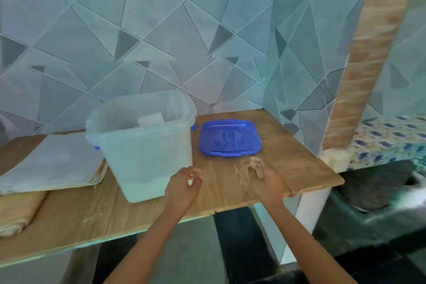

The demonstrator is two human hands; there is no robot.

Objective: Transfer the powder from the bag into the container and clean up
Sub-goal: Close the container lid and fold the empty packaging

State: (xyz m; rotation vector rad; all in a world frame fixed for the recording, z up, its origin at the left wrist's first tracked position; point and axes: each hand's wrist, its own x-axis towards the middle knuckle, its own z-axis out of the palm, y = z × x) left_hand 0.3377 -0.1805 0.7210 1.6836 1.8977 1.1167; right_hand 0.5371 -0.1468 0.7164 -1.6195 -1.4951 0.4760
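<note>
My left hand [183, 185] hangs beside the container [147, 145] — fingers loosely curled, holding nothing. My right hand [265, 183] is near the blue lid [230, 137]; its fingers are too blurred to tell.

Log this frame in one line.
container: open, powder at bottom | lid: on table beside it | bag: flat | left hand: empty | right hand: empty
</note>
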